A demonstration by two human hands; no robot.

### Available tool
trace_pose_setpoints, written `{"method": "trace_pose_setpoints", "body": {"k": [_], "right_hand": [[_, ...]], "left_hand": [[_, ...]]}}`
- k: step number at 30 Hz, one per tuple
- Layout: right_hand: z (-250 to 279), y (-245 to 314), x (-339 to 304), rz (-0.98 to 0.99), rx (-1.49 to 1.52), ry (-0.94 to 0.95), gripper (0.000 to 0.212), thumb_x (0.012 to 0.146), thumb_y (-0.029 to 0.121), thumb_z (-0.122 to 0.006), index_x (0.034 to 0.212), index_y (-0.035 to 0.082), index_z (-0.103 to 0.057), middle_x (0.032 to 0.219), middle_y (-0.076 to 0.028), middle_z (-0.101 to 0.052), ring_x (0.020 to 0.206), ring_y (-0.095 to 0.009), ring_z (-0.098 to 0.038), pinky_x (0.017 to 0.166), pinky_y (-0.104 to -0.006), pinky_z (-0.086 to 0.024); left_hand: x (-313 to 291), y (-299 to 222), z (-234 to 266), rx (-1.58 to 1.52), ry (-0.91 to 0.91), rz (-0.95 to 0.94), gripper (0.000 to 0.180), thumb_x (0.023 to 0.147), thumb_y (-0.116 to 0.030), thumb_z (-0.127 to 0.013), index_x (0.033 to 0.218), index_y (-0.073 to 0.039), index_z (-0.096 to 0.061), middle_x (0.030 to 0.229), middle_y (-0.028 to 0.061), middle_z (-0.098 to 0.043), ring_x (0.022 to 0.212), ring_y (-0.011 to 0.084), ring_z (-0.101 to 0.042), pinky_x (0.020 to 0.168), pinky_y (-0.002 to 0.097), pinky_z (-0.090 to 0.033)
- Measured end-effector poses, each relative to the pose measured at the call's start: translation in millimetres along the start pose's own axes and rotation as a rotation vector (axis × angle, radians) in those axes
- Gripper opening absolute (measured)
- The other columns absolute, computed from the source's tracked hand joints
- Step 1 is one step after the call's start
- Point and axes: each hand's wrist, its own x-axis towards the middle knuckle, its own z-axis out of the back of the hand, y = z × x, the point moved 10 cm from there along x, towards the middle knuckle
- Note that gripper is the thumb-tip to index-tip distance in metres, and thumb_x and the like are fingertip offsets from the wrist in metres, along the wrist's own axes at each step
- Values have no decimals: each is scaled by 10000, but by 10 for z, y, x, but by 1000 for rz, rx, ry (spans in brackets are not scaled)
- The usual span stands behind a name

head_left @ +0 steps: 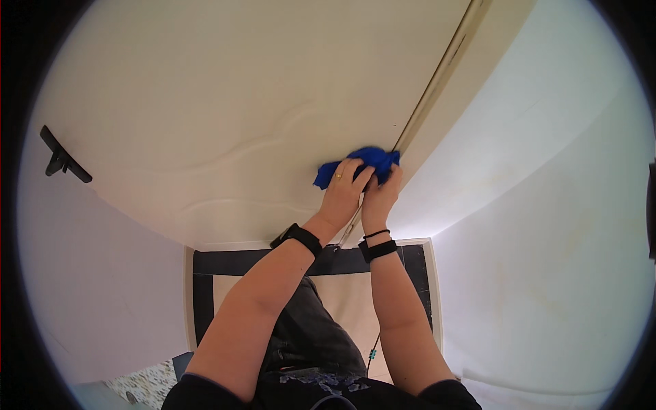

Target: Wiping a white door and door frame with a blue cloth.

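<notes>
A crumpled blue cloth (374, 156) lies pressed against the cream door (225, 102), close to the dark gap between the door and its frame (437, 102). My left hand (343, 195), with a ring on one finger, grips the cloth's left and middle part. Beside it my right hand (380, 199) has its fingers closed on the cloth's right end, near the gap. The two hands almost touch. Parts of the fingertips are hidden by the cloth folds.
White walls stand at the right (547, 273) and left (109, 273). A black handle-like fitting (65, 156) sticks out at the far left. Below, a dark border (232, 263) edges the beige floor (355, 294). A thin cable (372, 354) hangs near my right arm.
</notes>
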Motion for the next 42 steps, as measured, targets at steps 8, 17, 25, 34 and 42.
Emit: {"method": "trace_pose_setpoints", "body": {"k": [8, 17, 25, 34, 42], "right_hand": [[-123, -715, -203, -402, 480, -17, 295, 802, -14, -586, 1055, 26, -439, 871, -83, -559, 737, -152, -564, 557, -260, -480], [-167, -99, -138, -508, 752, 106, 277, 824, 77, -642, 1019, 58, -447, 840, -29, -500, 674, -98, -536, 495, -212, -445], [127, 685, 356, -131, 587, 45, 337, 800, 87, -669, 1070, 4, -485, 918, -85, -536, 770, -135, -523, 645, -252, -451], [209, 1328, 517, 195, 93, 40, 442, 769, 65, -659, 1184, 36, -508, 1070, -160, -491, 908, -251, -536, 761, -331, -470], [-32, 1634, 280, 374, -24, 223, 623, 710, 71, -695, 1276, 63, -433, 1149, -201, -415, 1021, -365, -504, 833, -381, -460]], "left_hand": [[-463, 147, 134, 226, -115, 474, 544, 686, -20, -642, 1208, -124, -526, 1322, 193, -339, 1193, 377, -372, 1033, 508, -244], [-985, 554, -399, -1067, -255, 1147, 607, 848, -349, -634, 1293, -43, -357, 1195, 131, -464, 1045, 205, -481, 859, 376, -431], [-929, 433, -426, -1239, -19, 1161, 283, 898, -211, -542, 1097, -12, -525, 957, 84, -599, 886, 174, -589, 762, 378, -522], [451, 184, 1025, -1240, -571, 680, 237, 885, -49, -491, 1102, 39, -527, 1079, 96, -572, 1001, 174, -562, 862, 343, -487], [634, 223, 1178, -487, -419, 436, 211, 806, 25, -549, 1009, -30, -570, 1036, 90, -564, 911, 233, -561, 776, 298, -458]]}}
